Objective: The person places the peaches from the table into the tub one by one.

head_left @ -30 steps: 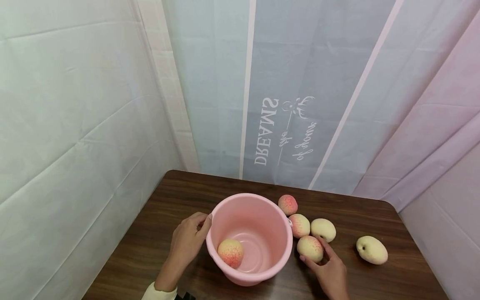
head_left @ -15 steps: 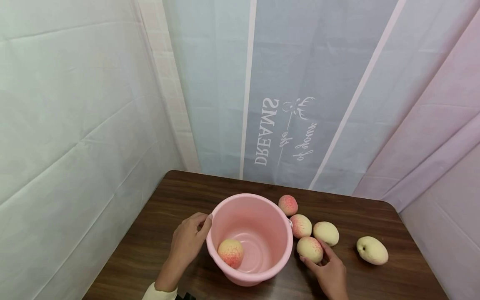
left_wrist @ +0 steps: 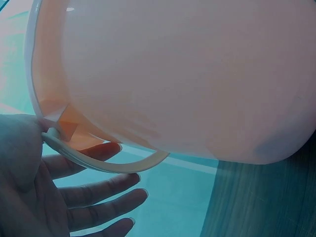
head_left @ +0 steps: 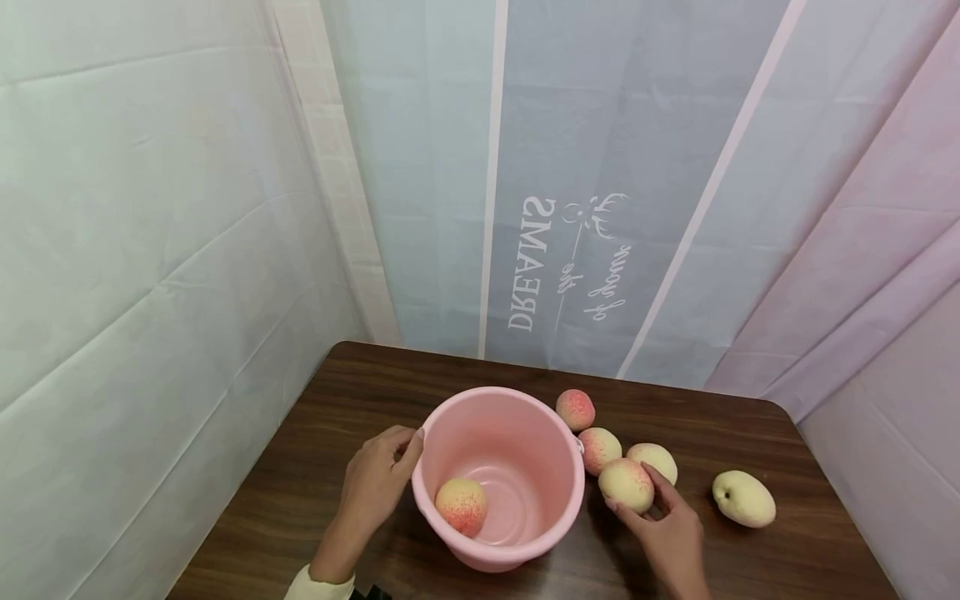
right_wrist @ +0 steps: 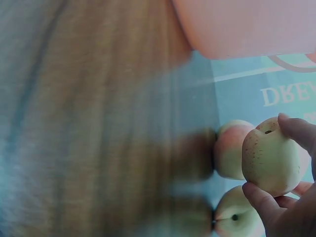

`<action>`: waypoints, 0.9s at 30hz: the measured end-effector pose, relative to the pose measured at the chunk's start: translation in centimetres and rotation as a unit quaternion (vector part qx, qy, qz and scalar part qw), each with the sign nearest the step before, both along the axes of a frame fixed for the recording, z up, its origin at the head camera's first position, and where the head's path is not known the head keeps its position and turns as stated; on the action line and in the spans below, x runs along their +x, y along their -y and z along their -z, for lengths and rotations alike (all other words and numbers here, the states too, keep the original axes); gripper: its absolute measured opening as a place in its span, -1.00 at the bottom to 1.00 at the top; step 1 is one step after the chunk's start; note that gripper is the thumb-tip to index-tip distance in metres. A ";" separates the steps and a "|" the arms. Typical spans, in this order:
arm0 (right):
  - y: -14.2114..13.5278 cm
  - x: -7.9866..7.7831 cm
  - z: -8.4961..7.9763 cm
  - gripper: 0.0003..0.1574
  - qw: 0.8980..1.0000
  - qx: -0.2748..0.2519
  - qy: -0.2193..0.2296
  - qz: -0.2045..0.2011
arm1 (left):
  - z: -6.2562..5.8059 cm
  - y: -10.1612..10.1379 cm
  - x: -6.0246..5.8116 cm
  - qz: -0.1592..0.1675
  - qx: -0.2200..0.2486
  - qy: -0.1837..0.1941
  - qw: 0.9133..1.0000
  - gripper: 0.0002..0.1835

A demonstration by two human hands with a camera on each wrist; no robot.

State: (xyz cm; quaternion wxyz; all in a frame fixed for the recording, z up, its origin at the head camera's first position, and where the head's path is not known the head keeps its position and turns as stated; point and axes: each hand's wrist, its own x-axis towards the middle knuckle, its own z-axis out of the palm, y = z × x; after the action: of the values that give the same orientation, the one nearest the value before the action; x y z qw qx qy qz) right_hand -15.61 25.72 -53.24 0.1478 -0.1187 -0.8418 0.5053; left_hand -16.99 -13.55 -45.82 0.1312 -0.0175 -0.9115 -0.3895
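A pink bucket [head_left: 498, 475] stands upright on the dark wooden table, a yellow-red peach [head_left: 461, 507] lying inside it. My left hand [head_left: 378, 475] holds the bucket's rim at its left side. Its fingers [left_wrist: 106, 190] spread out below the pale bucket handle [left_wrist: 113, 168] in the left wrist view; the thumb is hidden there. Between thumb and fingers, my right hand [head_left: 663, 529] grips a pale peach with a red blush [head_left: 627, 485], raised off the table. It partly covers a cream peach [head_left: 654, 460] behind it. Another blushed peach [head_left: 600, 451] sits beside the bucket.
A redder peach [head_left: 575, 409] lies at the bucket's back right. Farther right rests a pale yellow, oblong fruit [head_left: 743, 499]. Printed curtains [head_left: 577, 167] hang behind the table [head_left: 375, 375], and a white sheet [head_left: 150, 250] hangs on the left.
My right hand has lifted its peach and moved slightly right and away from me. The cream peach behind it rolled a little to the right earlier. The left hand and bucket stay put.
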 end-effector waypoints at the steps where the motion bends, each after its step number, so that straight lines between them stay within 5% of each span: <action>1: 0.0 0.0 -0.3 -0.02 1.000 -0.006 -0.002 -0.001 | 0.0 0.0 0.0 0.000 0.000 0.000 1.000 -0.71; 18: 0.6 0.1 -3.9 0.00 0.997 -0.077 -0.010 -0.018 | 0.2 0.2 0.0 0.003 0.004 0.006 1.000 -0.69; 27: 0.9 0.2 -5.8 -0.03 0.998 -0.062 0.014 -0.026 | 0.2 0.2 -0.1 0.003 0.008 0.008 1.000 -0.69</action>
State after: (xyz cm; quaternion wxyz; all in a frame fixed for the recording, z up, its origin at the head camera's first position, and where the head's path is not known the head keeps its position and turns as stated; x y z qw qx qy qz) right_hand -15.45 24.78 -47.46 0.1156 -0.1130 -0.8134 0.5588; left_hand -17.10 -13.76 -46.02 0.1225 -0.0158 -0.9093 -0.3974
